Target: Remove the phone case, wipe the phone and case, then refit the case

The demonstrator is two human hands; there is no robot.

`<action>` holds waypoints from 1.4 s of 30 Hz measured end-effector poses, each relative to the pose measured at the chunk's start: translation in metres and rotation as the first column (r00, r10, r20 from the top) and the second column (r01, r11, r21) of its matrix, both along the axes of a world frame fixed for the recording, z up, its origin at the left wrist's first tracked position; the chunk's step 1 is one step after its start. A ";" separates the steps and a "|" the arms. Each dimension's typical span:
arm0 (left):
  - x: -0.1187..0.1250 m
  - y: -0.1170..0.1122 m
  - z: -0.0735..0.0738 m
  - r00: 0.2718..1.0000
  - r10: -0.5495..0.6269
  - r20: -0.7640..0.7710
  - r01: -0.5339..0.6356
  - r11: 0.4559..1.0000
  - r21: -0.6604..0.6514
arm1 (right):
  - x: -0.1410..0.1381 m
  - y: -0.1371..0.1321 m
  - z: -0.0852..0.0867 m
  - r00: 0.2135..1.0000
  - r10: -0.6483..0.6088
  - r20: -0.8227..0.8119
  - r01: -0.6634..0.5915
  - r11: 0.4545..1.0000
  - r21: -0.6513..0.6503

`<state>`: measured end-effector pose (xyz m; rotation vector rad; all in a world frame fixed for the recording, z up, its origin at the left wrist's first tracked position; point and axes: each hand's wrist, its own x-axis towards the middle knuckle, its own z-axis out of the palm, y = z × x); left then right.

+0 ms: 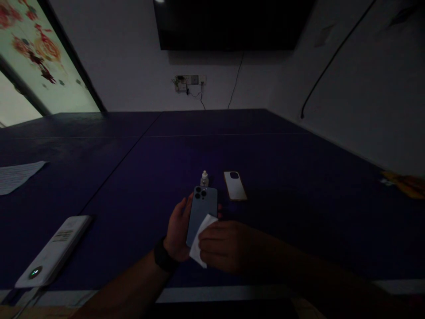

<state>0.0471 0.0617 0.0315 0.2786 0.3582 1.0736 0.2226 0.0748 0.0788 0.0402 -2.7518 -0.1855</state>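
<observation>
My left hand (177, 232) grips a grey-blue phone (202, 208) by its edges, back side up with the camera lenses at the far end. A dark watch band sits on that wrist. My right hand (226, 246) is closed on a small white cloth (202, 239) and presses it against the lower part of the phone's back. Just beyond the phone stands a small white bottle (204, 178) with a cap. A second phone (235, 185), light-coloured, lies face down on the dark blue table (133, 186) to the right of the bottle.
A white power bank (55, 250) with a lit green indicator lies near the table's front left edge. A sheet of paper (18, 175) lies at far left. Yellowish items (403, 182) rest at the right edge. A dark screen (229, 24) hangs on the wall behind.
</observation>
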 end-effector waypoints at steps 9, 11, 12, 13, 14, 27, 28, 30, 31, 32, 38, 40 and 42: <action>0.001 -0.003 0.000 0.999 0.047 -0.010 -0.047 0.998 -0.031 | 0.009 0.026 -0.001 0.991 -0.091 -0.098 0.095 0.995 0.039; 0.001 -0.002 0.000 0.998 0.056 -0.006 -0.056 0.998 -0.029 | 0.006 0.016 -0.003 0.998 -0.044 -0.043 0.045 0.999 0.027; 0.001 -0.002 0.000 0.999 0.033 -0.008 -0.033 0.999 -0.035 | 0.005 0.009 -0.003 1.000 -0.016 -0.008 0.016 1.000 0.017; 0.001 -0.002 0.000 1.000 -0.001 -0.013 0.001 0.999 -0.044 | 0.004 0.004 -0.003 1.000 0.004 0.023 -0.004 1.000 0.006; 0.000 -0.002 0.000 0.999 -0.028 -0.021 0.027 0.998 -0.050 | 0.004 0.001 -0.003 0.999 0.013 0.041 -0.013 1.000 -0.004; 0.002 -0.006 0.008 1.000 0.017 -0.025 -0.017 1.000 0.004 | 0.028 -0.001 -0.018 0.999 -0.048 0.006 0.048 0.992 -0.116; 0.002 -0.006 0.008 0.999 0.030 -0.021 -0.030 1.000 0.001 | 0.030 0.004 -0.018 0.997 -0.072 -0.040 0.067 0.992 -0.109; 0.002 -0.007 0.007 1.000 0.025 -0.015 -0.025 1.000 0.005 | 0.031 0.017 -0.014 0.980 -0.143 -0.141 0.131 0.987 -0.092; 0.003 -0.008 0.007 1.000 0.008 -0.011 -0.008 1.000 0.012 | 0.029 0.023 -0.012 0.967 -0.180 -0.182 0.166 0.982 -0.087; 0.003 -0.009 0.007 1.000 -0.012 -0.009 0.012 1.000 0.020 | 0.026 0.028 -0.010 0.954 -0.214 -0.211 0.199 0.976 -0.089; 0.004 -0.007 0.001 1.000 0.000 -0.003 0.001 1.000 0.010 | -0.011 0.025 -0.010 0.939 -0.242 -0.245 0.216 0.968 -0.129; 0.002 -0.004 -0.003 1.000 0.010 0.007 -0.010 1.000 0.008 | -0.019 0.014 -0.011 0.950 -0.195 -0.243 0.172 0.979 -0.110; 0.000 -0.002 -0.006 1.000 0.006 0.006 -0.006 1.000 0.010 | -0.020 0.004 -0.007 0.976 -0.106 -0.192 0.093 0.993 -0.076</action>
